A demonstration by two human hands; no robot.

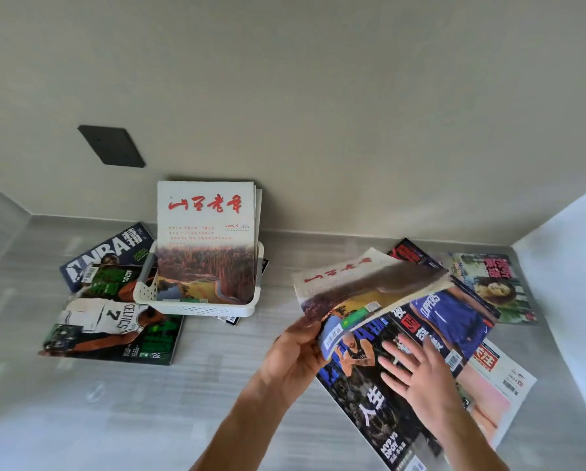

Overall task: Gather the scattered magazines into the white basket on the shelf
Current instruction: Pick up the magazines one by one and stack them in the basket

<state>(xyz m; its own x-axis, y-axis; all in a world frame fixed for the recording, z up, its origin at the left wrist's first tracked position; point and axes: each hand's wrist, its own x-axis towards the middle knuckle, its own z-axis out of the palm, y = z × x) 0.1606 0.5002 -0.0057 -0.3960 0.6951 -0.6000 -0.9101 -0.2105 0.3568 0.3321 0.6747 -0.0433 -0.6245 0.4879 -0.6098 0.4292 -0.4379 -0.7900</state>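
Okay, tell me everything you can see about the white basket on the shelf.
The white plastic basket is small and rectangular, with rounded corners, perforated walls and a grey handle on its left side. It sits upright on the grey shelf near the back wall. Magazines stand in it, leaning back; the front one has a white cover with red calligraphy. Its left side overlaps a green basketball magazine, and a dark magazine corner pokes out beneath it.
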